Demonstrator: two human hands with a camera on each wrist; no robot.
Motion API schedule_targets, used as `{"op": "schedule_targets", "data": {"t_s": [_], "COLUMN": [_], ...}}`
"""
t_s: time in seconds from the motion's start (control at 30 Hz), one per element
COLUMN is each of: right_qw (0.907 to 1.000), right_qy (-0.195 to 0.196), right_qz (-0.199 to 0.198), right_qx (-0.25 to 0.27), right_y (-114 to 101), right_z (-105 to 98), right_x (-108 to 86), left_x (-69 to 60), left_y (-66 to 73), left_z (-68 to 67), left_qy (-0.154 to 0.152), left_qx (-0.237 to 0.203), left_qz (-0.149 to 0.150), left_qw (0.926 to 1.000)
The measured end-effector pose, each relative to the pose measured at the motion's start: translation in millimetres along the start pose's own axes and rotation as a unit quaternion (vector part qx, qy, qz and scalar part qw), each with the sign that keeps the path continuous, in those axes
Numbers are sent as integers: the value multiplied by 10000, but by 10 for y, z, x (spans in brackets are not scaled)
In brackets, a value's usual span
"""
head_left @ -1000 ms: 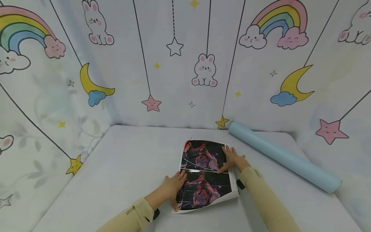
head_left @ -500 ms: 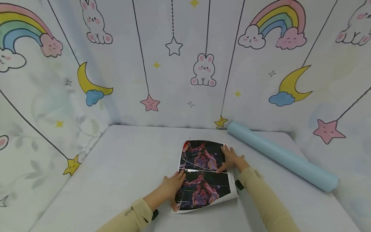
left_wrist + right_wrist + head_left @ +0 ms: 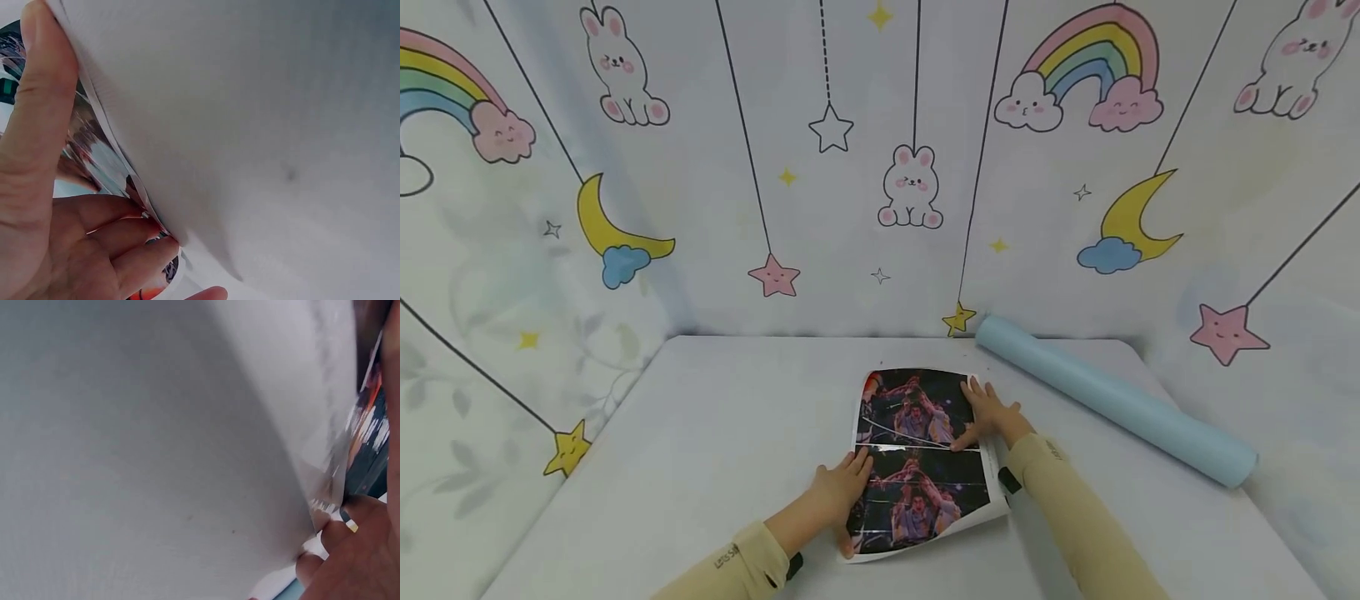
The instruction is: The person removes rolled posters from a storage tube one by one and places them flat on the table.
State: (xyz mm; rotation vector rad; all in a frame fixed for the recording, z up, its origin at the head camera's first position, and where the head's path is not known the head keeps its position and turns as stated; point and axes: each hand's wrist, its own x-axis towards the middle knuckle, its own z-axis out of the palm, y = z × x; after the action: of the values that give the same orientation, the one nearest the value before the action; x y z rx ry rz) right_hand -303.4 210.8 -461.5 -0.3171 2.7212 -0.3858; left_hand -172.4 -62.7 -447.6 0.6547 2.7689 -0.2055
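Observation:
A glossy printed sheet (image 3: 925, 508) with two near-identical photos, one above the other, lies on the white table. Its lower right corner and bottom margin lift and curl slightly. My left hand (image 3: 833, 498) rests on the sheet's left edge, fingers laid on the print and thumb by the lower left corner. On the upper right edge my right hand (image 3: 996, 417) presses with its fingers spread and its thumb reaching inward over the print. In the left wrist view, the left hand's fingers (image 3: 128, 240) touch the sheet's edge. The right wrist view shows the right fingers (image 3: 350, 534) at the opposite edge.
A long light-blue roll (image 3: 1112, 400) lies slantwise at the right of the table (image 3: 737, 417), reaching to the back edge. Behind the table hangs a white cloth backdrop (image 3: 850, 200) printed with rabbits, stars, moons and rainbows.
The head view has shifted slightly, so the whole scene sits further left. Both hands keep their places on the sheet, and the roll lies as before.

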Motion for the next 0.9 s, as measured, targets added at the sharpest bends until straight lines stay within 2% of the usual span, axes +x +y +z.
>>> {"op": "schedule_targets", "data": {"t_s": [0.2, 0.33, 0.47, 0.63, 0.73, 0.9], "right_qw": [9999, 9999, 9998, 9975, 9957, 9946], "right_qy": [-71, -74, 89, 418, 596, 613], "right_qz": [26, -5, -109, -401, -599, -738], "right_qx": [-94, -81, -172, -408, -382, -404], "right_y": [-4, 10, 82, 253, 324, 384], "right_z": [-33, -83, -90, -65, -82, -113], "right_x": [-8, 6, 37, 30, -5, -97], "left_x": [5, 56, 83, 51, 17, -58], "left_y": [43, -10, -119, -212, -247, -297], "left_z": [-36, -73, -80, -47, -25, -19], "left_qy": [73, 164, 241, 536, 671, 748], "left_qx": [219, 206, -193, -851, -888, -849], "left_qz": [-81, 76, 347, 678, 768, 781], "left_qw": [9997, 9996, 9989, 9926, 9908, 9905]}}
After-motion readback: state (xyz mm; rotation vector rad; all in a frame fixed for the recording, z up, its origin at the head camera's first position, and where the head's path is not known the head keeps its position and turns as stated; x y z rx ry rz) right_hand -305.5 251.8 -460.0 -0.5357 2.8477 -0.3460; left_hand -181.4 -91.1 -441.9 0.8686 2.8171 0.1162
